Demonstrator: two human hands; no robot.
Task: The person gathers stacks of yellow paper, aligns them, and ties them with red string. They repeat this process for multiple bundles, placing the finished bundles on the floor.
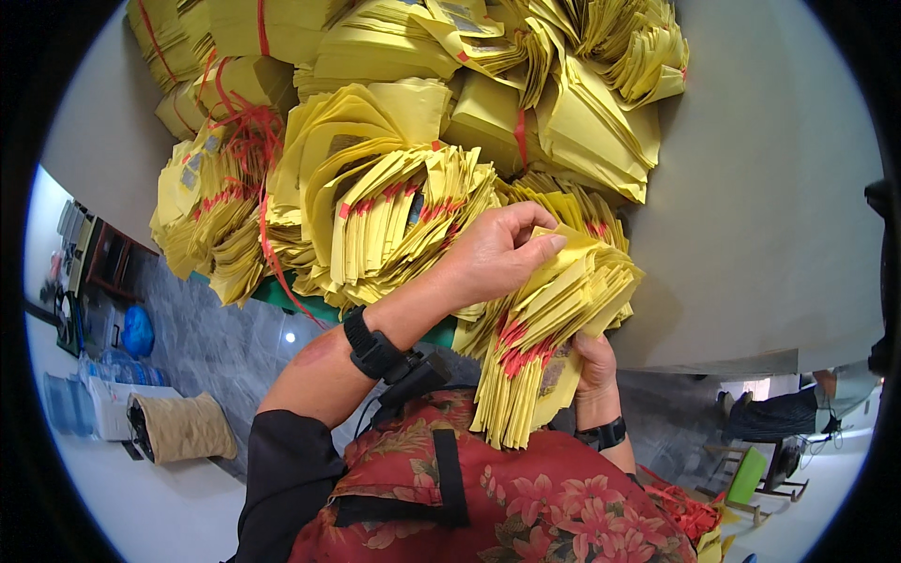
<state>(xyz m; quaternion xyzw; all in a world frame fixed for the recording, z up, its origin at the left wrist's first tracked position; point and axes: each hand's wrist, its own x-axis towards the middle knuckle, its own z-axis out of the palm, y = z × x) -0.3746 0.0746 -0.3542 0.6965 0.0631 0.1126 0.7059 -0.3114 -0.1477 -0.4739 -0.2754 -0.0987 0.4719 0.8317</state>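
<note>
A thick bundle of folded yellow paper (556, 310) with red bits along its folds is held in front of my apron. My right hand (597, 362) grips this bundle from its right side, the fingers partly hidden behind it. At its upper end, my left hand (503, 246) has thumb and fingers closed at the corner of a yellow sheet (574, 248). Beneath and beyond both hands lies a large fanned stack of similar folded yellow papers (380, 232), with red pieces between the folds.
More yellow paper bundles (387, 49) are piled at the back, some tied with red plastic strips (262, 28). Loose red strips (253, 134) hang at the left. A green edge (281, 292) shows under the pile. A light wall (760, 211) stands on the right.
</note>
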